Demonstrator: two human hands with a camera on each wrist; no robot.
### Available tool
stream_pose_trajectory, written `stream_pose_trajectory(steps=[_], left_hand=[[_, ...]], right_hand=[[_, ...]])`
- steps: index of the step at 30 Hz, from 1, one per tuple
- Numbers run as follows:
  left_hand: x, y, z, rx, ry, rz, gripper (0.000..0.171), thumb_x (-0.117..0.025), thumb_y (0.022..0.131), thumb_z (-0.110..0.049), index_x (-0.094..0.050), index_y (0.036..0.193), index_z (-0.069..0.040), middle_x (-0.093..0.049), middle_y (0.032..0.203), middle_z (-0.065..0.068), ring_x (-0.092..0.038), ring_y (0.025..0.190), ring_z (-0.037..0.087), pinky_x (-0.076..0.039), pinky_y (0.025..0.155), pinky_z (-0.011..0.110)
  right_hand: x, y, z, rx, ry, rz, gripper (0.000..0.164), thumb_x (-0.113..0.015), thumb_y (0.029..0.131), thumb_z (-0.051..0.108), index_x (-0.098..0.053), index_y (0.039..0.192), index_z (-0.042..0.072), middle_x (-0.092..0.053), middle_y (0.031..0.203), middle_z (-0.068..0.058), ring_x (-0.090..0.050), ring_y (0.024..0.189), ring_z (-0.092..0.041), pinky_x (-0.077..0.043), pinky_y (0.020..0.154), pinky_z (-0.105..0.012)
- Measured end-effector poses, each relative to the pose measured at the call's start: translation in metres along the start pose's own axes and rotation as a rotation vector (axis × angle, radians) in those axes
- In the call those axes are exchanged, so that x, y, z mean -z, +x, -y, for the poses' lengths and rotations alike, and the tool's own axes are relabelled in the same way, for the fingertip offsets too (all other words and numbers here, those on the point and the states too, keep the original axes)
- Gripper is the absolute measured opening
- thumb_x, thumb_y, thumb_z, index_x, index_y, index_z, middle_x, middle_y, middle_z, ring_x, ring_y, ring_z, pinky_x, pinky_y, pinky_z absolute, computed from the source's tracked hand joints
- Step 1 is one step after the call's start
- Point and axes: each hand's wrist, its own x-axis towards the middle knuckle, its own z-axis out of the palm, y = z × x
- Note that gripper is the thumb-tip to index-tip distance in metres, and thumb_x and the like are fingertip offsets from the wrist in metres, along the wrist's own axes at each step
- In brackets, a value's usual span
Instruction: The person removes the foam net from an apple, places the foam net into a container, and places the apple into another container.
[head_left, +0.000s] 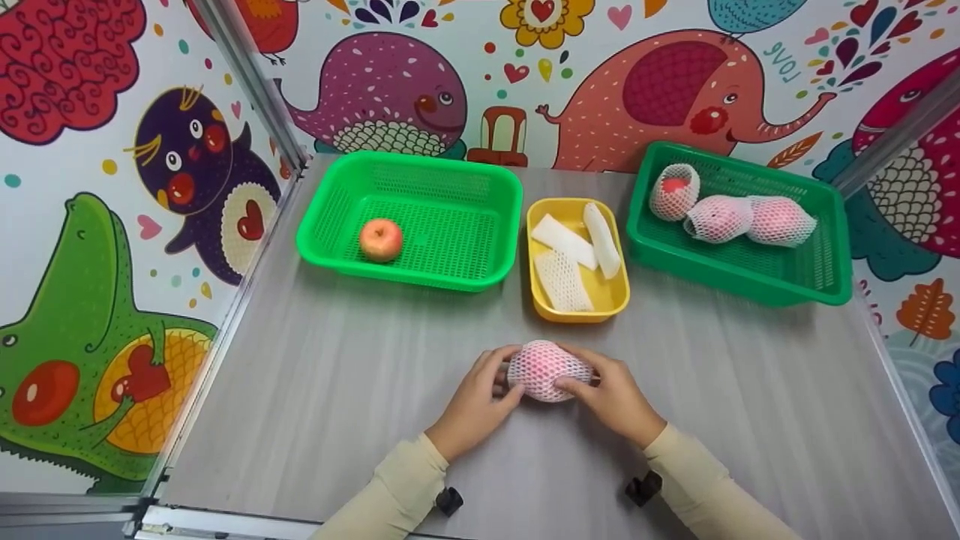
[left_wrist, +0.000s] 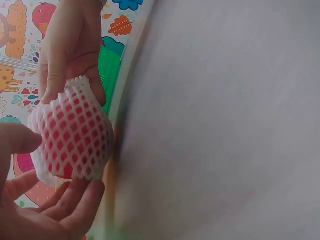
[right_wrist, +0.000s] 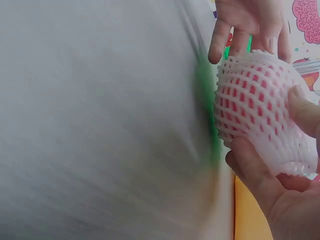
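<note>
White foam net [head_left: 576, 369] is covering a reddish fruit [left_wrist: 64, 172], and I am holding the pair between my two hands, just above or on the bench [head_left: 360, 360]; I cannot tell which. My left hand [head_left: 474, 405] is gripping from the left, its thumb pressing the near side and its other fingers curling round the far side and underneath. My right hand [head_left: 621, 396] is grasping the opposite end, its thumb lying across the near face and its other fingers wrapping behind. The net's narrowed end is pointing toward my right palm, while a bit of bare fruit is showing at the edge by my left fingers.

Just beyond my fingers, a yellow tray [head_left: 581, 316] is holding three loose foam sleeves: a meshed one [head_left: 564, 282] lying nearest to me, a flat one [head_left: 564, 241] slanting behind it, and a narrow one [head_left: 602, 240] leaning along the right wall. Farther out past my left fingers, a light green basket [head_left: 405, 279] is carrying one apple [head_left: 381, 240], sitting toward its near left part. Well beyond my right fingers, a dark green basket [head_left: 720, 283] is containing three netted fruits: one [head_left: 673, 193] is standing at the left with red showing through its opening, and two [head_left: 718, 219] are lying end to end beside it.
</note>
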Motion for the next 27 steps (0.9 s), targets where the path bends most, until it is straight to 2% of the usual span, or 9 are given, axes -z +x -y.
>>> stream_pose_trajectory(steps=[5, 8, 12, 14, 17, 21, 27], left_hand=[[-0.0001, 0.0001, 0.0008, -0.013, 0.038, -0.007, 0.055, -0.066, 0.097, -0.011, -0.047, 0.146, -0.025, -0.052, 0.126, -0.005, -0.060, 0.095, 0.013, -0.054, 0.077, 0.026], [0.0004, 0.0007, 0.0008, -0.005, 0.067, -0.009, 0.054, -0.063, 0.096, -0.005, -0.050, 0.144, -0.027, -0.053, 0.128, -0.007, -0.059, 0.090, 0.009, -0.054, 0.073, 0.025], [0.0015, 0.0015, -0.0001, 0.030, 0.048, -0.001, 0.057, -0.056, 0.096, 0.005, -0.051, 0.143, -0.027, -0.052, 0.133, -0.007, -0.063, 0.079, 0.009, -0.056, 0.065, 0.025], [0.0020, 0.0018, -0.0002, 0.047, 0.021, 0.006, 0.059, -0.054, 0.095, 0.008, -0.051, 0.143, -0.025, -0.051, 0.135, -0.005, -0.065, 0.073, 0.011, -0.056, 0.061, 0.026], [0.0027, 0.0021, -0.0002, 0.066, -0.003, 0.011, 0.061, -0.057, 0.094, 0.009, -0.050, 0.145, -0.024, -0.051, 0.136, -0.004, -0.066, 0.069, 0.012, -0.056, 0.058, 0.027], [0.0037, 0.0027, -0.0005, 0.050, 0.009, 0.011, 0.062, -0.062, 0.092, 0.007, -0.051, 0.145, -0.024, -0.053, 0.136, -0.003, -0.065, 0.072, 0.010, -0.056, 0.060, 0.027], [0.0054, 0.0033, 0.0010, 0.016, 0.046, 0.002, 0.062, -0.071, 0.091, -0.001, -0.052, 0.143, -0.028, -0.056, 0.130, -0.007, -0.061, 0.087, 0.009, -0.056, 0.069, 0.026]], right_hand=[[-0.0014, 0.0011, -0.0003, -0.067, -0.017, -0.027, 0.045, -0.076, 0.089, 0.039, -0.068, 0.129, 0.020, -0.068, 0.121, 0.006, -0.063, 0.110, -0.012, -0.054, 0.089, -0.036], [-0.0012, 0.0003, -0.0011, -0.061, -0.035, 0.002, 0.056, -0.073, 0.091, 0.040, -0.060, 0.140, 0.015, -0.064, 0.130, -0.001, -0.058, 0.121, -0.019, -0.047, 0.100, -0.045], [0.0000, -0.0014, -0.0010, 0.008, -0.051, 0.101, 0.075, -0.077, 0.089, 0.033, -0.042, 0.153, 0.015, -0.049, 0.149, -0.005, -0.044, 0.137, -0.024, -0.034, 0.111, -0.051], [0.0000, -0.0014, -0.0013, 0.059, -0.079, 0.154, 0.084, -0.083, 0.084, 0.029, -0.039, 0.155, 0.017, -0.043, 0.153, -0.001, -0.040, 0.139, -0.022, -0.033, 0.112, -0.050], [-0.0007, -0.0005, -0.0023, 0.124, -0.129, 0.193, 0.093, -0.089, 0.077, 0.025, -0.039, 0.155, 0.018, -0.042, 0.152, 0.005, -0.041, 0.138, -0.019, -0.036, 0.111, -0.047], [-0.0002, 0.0000, -0.0033, 0.134, -0.159, 0.184, 0.090, -0.088, 0.078, 0.029, -0.041, 0.154, 0.016, -0.048, 0.147, 0.007, -0.045, 0.134, -0.015, -0.038, 0.110, -0.042], [0.0017, 0.0006, -0.0018, 0.136, -0.174, 0.160, 0.087, -0.085, 0.079, 0.034, -0.042, 0.154, 0.024, -0.054, 0.143, 0.005, -0.050, 0.130, -0.015, -0.042, 0.106, -0.041]])
